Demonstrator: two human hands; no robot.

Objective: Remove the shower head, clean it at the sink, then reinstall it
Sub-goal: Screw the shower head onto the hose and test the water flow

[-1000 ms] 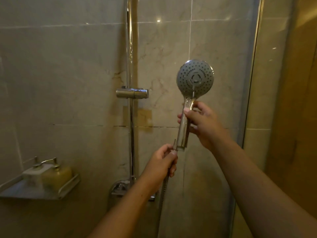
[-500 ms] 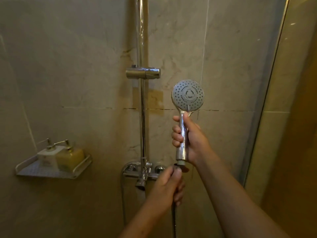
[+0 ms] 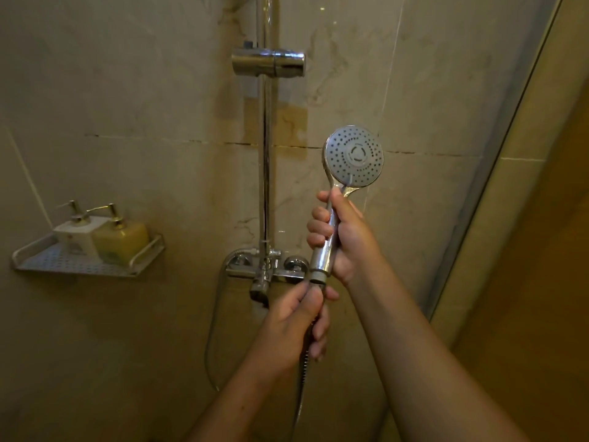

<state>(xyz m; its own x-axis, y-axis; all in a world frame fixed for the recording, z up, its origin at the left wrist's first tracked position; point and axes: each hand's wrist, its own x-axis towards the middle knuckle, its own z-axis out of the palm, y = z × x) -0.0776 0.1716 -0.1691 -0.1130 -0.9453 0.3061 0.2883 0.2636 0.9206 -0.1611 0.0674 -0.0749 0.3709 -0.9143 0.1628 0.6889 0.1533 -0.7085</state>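
Head view: our right grip (image 3: 347, 240) clasps the shower head (image 3: 353, 156) upright by its handle, below the rail holder (image 3: 269, 62); our left grip (image 3: 293, 323) clenches the hose (image 3: 302, 374) beneath. Labels on the bottles (image 3: 122, 239) are too blurred to read.

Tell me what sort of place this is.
Most likely a bathroom shower stall: marble-look tiled wall, a chrome riser rail above a mixer tap, and a wall shelf holding two pump bottles. The right hand holds a shower head, the left hand its hose.
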